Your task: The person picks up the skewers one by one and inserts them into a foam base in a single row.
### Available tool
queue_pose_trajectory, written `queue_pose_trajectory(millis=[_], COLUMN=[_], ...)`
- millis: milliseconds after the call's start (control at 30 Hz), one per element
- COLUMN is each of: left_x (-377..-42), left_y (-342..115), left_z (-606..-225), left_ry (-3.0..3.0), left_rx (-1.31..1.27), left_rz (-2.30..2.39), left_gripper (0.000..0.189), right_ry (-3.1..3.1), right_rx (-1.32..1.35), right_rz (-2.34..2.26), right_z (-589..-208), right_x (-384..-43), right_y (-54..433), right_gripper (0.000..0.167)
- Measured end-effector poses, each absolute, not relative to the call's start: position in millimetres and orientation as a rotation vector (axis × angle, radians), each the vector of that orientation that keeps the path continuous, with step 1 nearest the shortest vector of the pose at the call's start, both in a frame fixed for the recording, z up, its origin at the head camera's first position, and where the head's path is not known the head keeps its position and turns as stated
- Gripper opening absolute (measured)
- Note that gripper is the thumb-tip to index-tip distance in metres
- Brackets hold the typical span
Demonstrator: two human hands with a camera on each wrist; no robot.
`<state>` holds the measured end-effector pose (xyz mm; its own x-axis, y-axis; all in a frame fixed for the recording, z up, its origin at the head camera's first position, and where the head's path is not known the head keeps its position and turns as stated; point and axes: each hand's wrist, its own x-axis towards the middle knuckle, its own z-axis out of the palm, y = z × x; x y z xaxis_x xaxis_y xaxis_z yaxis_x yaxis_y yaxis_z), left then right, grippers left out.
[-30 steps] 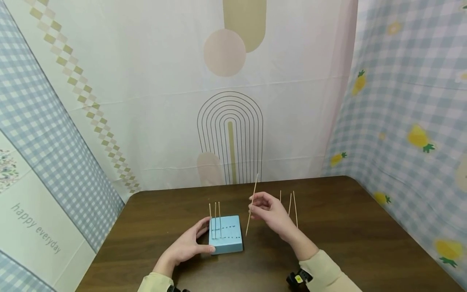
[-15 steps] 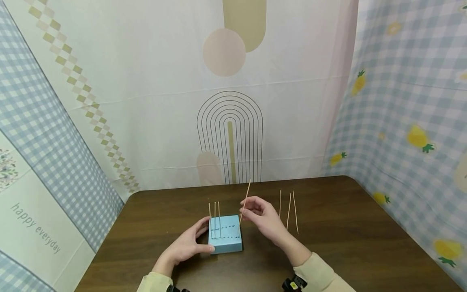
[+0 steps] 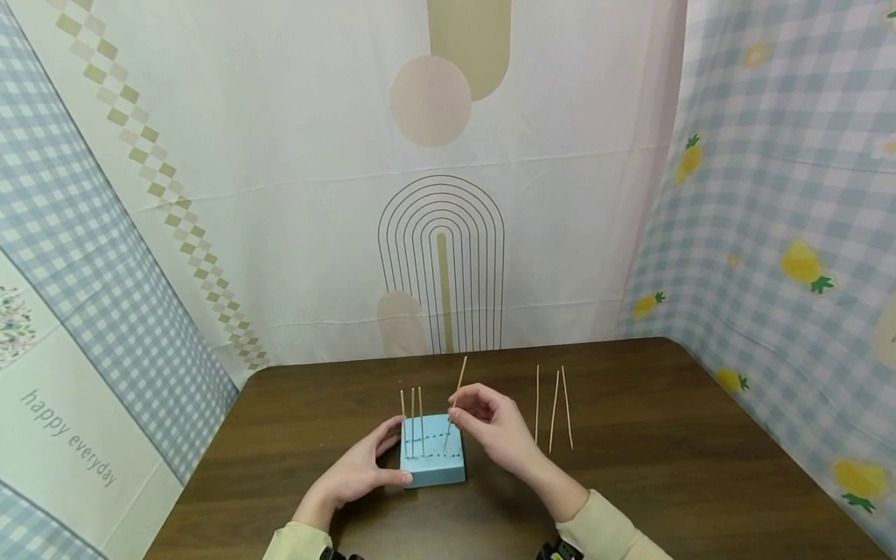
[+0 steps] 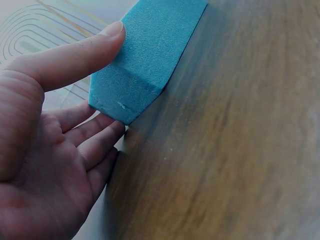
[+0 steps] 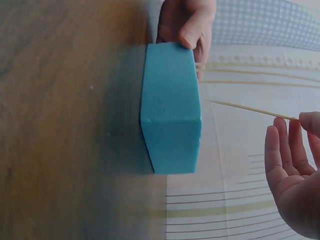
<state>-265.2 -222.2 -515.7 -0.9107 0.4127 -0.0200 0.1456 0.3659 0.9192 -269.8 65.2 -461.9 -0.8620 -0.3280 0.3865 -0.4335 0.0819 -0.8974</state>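
Note:
A light-blue foam block [image 3: 432, 474] lies on the table, its top marked with two rows of dark dots. My left hand [image 3: 358, 468] grips its left side, the thumb [image 4: 102, 42] on the near face and the fingers at the side and behind. Three thin bamboo skewers [image 3: 413, 412] stand upright in the block's left part. Between thumb and fingertips my right hand [image 3: 498, 434] pinches another bamboo skewer [image 3: 460, 379], tilted, top leaning right. Its lower tip points at the top of the block, a small gap showing in the right wrist view.
Three loose skewers [image 3: 554, 412] lie on the brown wooden table [image 3: 651, 467], right of the right hand. A patterned cloth [image 3: 315, 233] hangs behind the table, and checked cloths [image 3: 791, 194] flank it.
My right hand has moved left and slightly down, bringing its skewer from beside the block to over its top. The left hand and the block have stayed in place.

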Motion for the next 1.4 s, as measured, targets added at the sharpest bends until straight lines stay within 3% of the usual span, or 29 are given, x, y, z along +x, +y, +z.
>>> queue_pose_trajectory(millis=[300, 1400], left_x=[-265.9, -264.3], left_y=[-222.5, -221.9], left_z=[-516.4, -513.7], left_ry=[2.369, 2.374], left_rx=[0.498, 0.489], left_rz=[1.564, 1.566], left_gripper=[0.105, 0.105], right_ry=[-2.155, -2.272], right_rx=[0.952, 0.978], right_rz=[1.941, 1.749], right_z=[-467.4, -472.0], right_x=[-267.3, -267.1], right_y=[54.1, 42.7], right_gripper=[0.013, 0.013])
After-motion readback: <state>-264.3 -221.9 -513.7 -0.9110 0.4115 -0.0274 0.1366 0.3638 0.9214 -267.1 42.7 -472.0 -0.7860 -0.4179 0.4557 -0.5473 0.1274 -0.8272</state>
